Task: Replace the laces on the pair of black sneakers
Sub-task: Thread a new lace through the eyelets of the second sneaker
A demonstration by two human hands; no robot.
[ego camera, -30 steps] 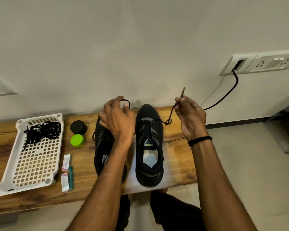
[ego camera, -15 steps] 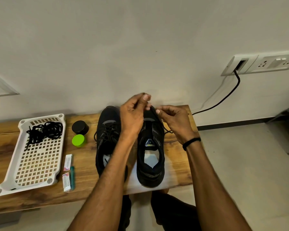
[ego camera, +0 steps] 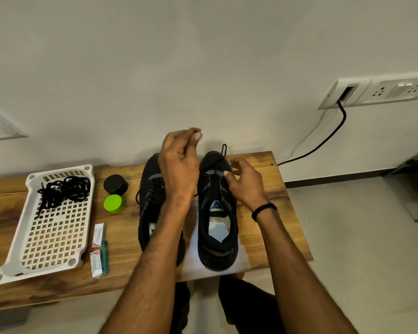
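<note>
Sneakers sit side by side in the middle of the bench [ego camera: 275, 189], toes toward the far wall: the left sneaker [ego camera: 149, 220] with black lacing across its front, the right sneaker [ego camera: 217, 251] open down its tongue, with a pale insole showing inside. A black lace [ego camera: 224, 150] makes a small loop that stands up just past the right sneaker's toe and trails back over the toe cap. Your left hand [ego camera: 179, 165] is raised above the left sneaker's toe, fingers curled and thumb pressed to the fingertips; the tips are blurred, so you cannot tell whether a lace is caught between them. Your right hand [ego camera: 246, 184], a black band [ego camera: 263, 209] on its wrist, rests on the front of the right sneaker with fingers curled and a fingertip on the upper; whether it pinches the lace cannot be made out. At the left end of the bench lies a white tray [ego camera: 58, 170] with a bundle of black laces [ego camera: 63, 190] in its far corner. Between tray and sneakers stand a black jar [ego camera: 115, 184] and, nearer, a green cap [ego camera: 112, 203], then two small packets [ego camera: 98, 235] beside a teal pen [ego camera: 104, 257]. On the far wall to the right, a black cable [ego camera: 323, 143] hangs from a socket panel [ego camera: 348, 92].
</note>
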